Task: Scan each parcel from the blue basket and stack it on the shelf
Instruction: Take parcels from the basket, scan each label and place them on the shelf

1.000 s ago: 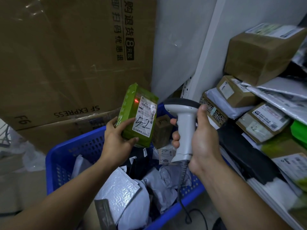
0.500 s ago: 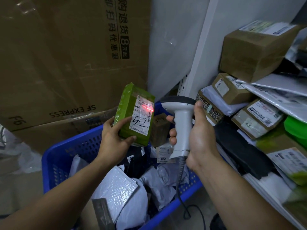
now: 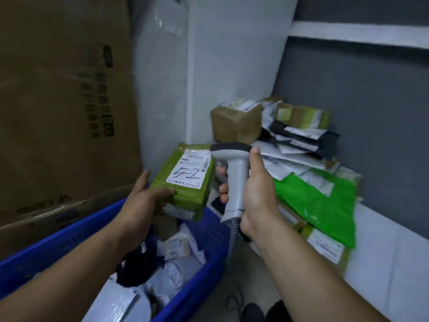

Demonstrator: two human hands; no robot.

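Left hand (image 3: 141, 201): grip closed round the near end of one green parcel (image 3: 185, 196), thumb on top, fingers underneath and hidden. Parcel is a flat block in glossy, wrinkled wrap; its white label (image 3: 191, 170) is handwritten "5-2". It is held tilted above the far corner of the blue basket (image 3: 210, 233).

Right hand (image 3: 256, 194): grip wrapped round the handle of one grey plastic scanner (image 3: 233, 163), just beside the parcel; thumb up by the head. Cord (image 3: 233, 238) below it is blurred.

Basket is perforated plastic and holds crumpled soft mailers (image 3: 162, 282), count unclear.

Shelf (image 3: 383, 256), white and smooth: one brown cardboard box (image 3: 234, 122), one bright green bag (image 3: 322, 201), a blurred heap of envelopes (image 3: 290, 159).

Tall carton (image 3: 58, 101) at left, cut off
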